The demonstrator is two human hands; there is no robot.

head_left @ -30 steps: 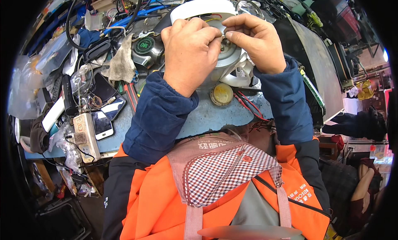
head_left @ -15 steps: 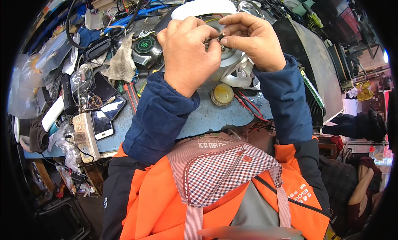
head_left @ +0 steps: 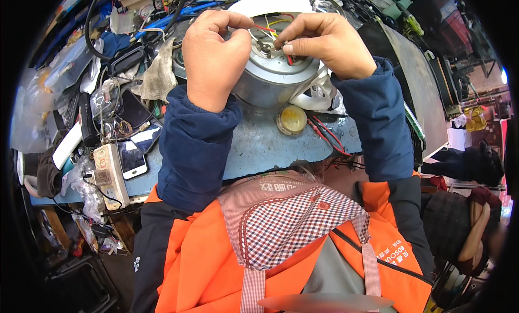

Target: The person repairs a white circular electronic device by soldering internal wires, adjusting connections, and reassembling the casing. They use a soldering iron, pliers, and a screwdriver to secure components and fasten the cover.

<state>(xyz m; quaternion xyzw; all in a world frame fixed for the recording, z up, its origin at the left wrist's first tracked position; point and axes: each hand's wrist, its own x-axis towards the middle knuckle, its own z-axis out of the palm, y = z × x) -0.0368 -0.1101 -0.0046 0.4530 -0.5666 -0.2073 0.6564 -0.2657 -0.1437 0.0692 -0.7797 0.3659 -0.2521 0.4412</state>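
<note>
An upturned metal kettle (head_left: pixel 265 88) with a white handle (head_left: pixel 316 96) stands before me, its underside exposed. A white plastic cover (head_left: pixel 270 4) leans behind it, and red, yellow and white wires (head_left: pixel 278 22) run between them. My left hand (head_left: pixel 216 56) is closed in a pinch at the kettle's left rim, with a red wire (head_left: pixel 264 28) at its fingertips. Over the underside, my right hand (head_left: pixel 330 45) pinches a small dark piece, too hidden to name. Below those fingertips a red wire end (head_left: pixel 290 60) shows, next to a metal fitting (head_left: pixel 265 49).
A small round tub of yellowish paste (head_left: pixel 292 120) sits near the kettle, beside red-handled probes or leads (head_left: pixel 327 134). Leftward lie a rag (head_left: pixel 157 77), a phone (head_left: pixel 132 159), a power strip (head_left: pixel 111 178) and tangled cables. A large dark panel (head_left: pixel 403 75) stands right.
My hands have moved apart; the left went leftward, away from the right, uncovering the kettle's underside and wires. A red wire now shows beneath my right fingertips.
</note>
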